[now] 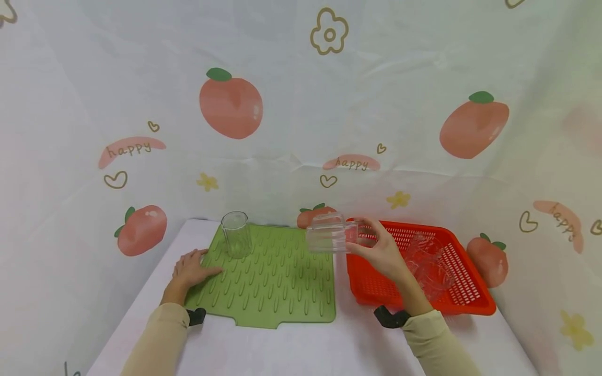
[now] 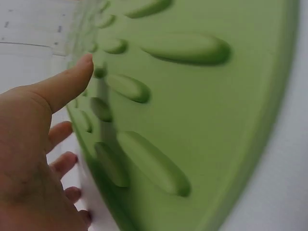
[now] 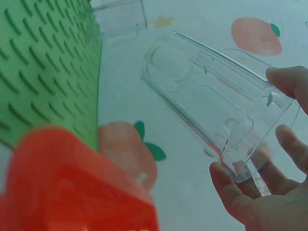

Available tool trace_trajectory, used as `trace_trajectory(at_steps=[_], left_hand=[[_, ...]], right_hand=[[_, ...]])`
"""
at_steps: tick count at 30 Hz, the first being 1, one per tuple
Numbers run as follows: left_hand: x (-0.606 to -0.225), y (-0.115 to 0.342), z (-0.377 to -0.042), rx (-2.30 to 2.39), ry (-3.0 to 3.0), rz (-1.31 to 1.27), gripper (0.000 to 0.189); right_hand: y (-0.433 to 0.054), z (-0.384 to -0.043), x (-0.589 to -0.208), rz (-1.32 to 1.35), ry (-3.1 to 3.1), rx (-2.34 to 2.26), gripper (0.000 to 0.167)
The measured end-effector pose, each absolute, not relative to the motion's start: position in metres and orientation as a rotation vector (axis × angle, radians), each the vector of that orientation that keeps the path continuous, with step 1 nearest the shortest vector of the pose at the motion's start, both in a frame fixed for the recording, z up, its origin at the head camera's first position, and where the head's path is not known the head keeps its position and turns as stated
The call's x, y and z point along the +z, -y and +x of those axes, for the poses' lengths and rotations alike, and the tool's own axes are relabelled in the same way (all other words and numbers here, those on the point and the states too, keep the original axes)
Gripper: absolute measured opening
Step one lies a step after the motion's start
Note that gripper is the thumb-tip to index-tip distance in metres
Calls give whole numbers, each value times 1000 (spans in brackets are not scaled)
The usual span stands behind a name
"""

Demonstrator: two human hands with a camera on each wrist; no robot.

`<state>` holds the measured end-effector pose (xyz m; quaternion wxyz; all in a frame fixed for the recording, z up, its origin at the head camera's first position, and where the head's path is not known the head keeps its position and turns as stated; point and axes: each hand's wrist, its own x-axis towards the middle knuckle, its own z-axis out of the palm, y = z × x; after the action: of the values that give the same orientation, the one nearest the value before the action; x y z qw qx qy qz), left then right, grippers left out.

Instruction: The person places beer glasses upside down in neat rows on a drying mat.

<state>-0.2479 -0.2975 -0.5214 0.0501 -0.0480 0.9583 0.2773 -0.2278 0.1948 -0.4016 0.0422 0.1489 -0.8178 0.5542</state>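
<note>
My right hand grips a clear cup by one end, raised above the right part of a green drying mat. The cup lies on its side in the air, its other end toward the left. In the right wrist view, thumb and fingers wrap the near end of the see-through cup. My left hand is at the mat's left edge with relaxed fingers. In the left wrist view, its thumb overlaps the mat's ridged face while the other fingers lie along the edge. A clear glass stands upright at the mat's back left.
A red slotted basket sits right of the mat, with several clear glasses inside. Its red rim looms close in the right wrist view. Behind the white table hangs a fruit-printed curtain, which also runs along both sides.
</note>
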Motion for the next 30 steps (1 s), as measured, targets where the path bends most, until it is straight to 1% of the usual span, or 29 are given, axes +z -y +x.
trace_trajectory(at_steps=[5, 11, 17, 22, 25, 30], left_hand=[[-510, 303, -252, 944, -2873, -197, 79], [-494, 307, -246, 1156, -2808, -285, 73], [-470, 297, -242, 1339, -2951, -258, 66], [-443, 273, -238, 1529, -3078, -139, 56], [-434, 254, -238, 1635, -3085, 6, 53], [-426, 224, -236, 1708, -2968, 275, 54]], right_hand=[[-181, -231, -413, 428, 2445, 1791, 63], [-169, -235, -422, 422, 2415, 1882, 62], [-159, -237, -427, 413, 2402, 1911, 63], [-150, -236, -430, 453, 2364, 1939, 61], [-143, -236, -431, 491, 2335, 1944, 59], [-132, -234, -430, 531, 2289, 1972, 60]])
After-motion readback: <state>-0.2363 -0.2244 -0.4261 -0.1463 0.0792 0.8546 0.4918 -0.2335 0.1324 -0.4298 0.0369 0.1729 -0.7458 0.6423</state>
